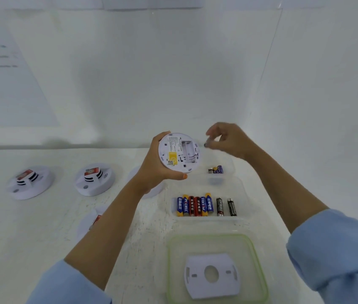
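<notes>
My left hand (156,170) grips a round white smoke detector (179,152) above the table, its back turned toward me so the open battery bay shows. Just right of it my right hand (228,139) pinches a small dark battery (206,144) between thumb and fingers, blurred. Below, a clear plastic container (243,194) holds a row of several batteries (204,206) in blue, red and black. A smaller clear container (228,166) behind it holds a few more batteries (216,169).
Two white smoke detectors (31,182) (94,178) lie on the white table at the left; another (92,220) is partly hidden by my left forearm. A green-rimmed clear lid (171,270) near me carries a white mounting plate (211,275). A white wall stands behind.
</notes>
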`<action>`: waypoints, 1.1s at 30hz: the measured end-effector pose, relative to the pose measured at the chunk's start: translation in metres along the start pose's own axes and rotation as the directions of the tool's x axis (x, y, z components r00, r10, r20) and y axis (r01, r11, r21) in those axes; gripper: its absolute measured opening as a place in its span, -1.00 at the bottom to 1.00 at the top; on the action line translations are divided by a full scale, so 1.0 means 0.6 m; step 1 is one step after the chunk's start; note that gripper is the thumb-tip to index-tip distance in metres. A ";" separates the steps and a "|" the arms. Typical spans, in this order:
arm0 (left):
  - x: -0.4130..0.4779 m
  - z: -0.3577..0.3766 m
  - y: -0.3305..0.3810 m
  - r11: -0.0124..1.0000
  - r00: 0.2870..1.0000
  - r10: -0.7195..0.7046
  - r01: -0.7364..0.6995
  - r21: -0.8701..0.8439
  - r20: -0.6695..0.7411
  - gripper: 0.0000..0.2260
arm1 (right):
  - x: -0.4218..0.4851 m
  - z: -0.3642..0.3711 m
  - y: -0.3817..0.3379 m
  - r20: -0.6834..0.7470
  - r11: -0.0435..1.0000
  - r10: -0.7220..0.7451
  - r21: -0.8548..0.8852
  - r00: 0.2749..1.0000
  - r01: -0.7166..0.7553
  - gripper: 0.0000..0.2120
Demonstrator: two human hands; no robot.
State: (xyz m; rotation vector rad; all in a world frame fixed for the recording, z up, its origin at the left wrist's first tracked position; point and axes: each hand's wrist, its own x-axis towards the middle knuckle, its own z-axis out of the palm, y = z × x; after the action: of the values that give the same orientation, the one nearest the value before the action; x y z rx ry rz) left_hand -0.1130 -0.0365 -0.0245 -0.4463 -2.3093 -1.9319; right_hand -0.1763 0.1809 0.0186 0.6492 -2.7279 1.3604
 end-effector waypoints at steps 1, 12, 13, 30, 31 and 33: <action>-0.002 -0.001 0.002 1.000 1.000 -0.002 0.002 -0.009 0.004 -0.11 | -0.012 -0.008 -0.013 -0.065 0.992 -0.031 0.123 0.997 0.038 -0.78; -0.024 0.018 0.037 0.994 0.993 -0.006 0.019 -0.112 0.120 -0.17 | -0.093 0.017 -0.070 0.084 0.959 -0.255 -0.109 0.963 0.263 -0.71; -0.026 0.018 0.038 0.993 0.992 -0.008 0.023 -0.114 0.126 -0.17 | -0.096 0.015 -0.069 0.107 0.942 -0.266 -0.181 0.958 0.282 -0.71; -0.032 0.027 0.044 0.987 0.981 -0.041 0.070 -0.145 0.190 -0.12 | -0.080 -0.002 -0.089 0.215 0.993 -0.025 0.120 0.976 -0.001 -0.72; -0.031 0.028 0.045 0.988 0.980 -0.037 0.065 -0.138 0.193 -0.13 | -0.078 -0.001 -0.087 0.232 0.990 -0.018 0.139 0.972 -0.015 -0.71; -0.028 0.029 0.045 0.991 0.980 -0.034 0.059 -0.124 0.194 -0.13 | -0.070 0.000 -0.083 0.233 0.987 -0.018 0.158 0.972 -0.020 -0.71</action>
State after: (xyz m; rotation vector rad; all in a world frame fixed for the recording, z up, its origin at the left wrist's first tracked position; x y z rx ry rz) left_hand -0.0872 -0.0183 -0.0069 -0.6226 -2.3337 -2.1580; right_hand -0.1191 0.1694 0.0477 0.8708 -2.8126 1.6127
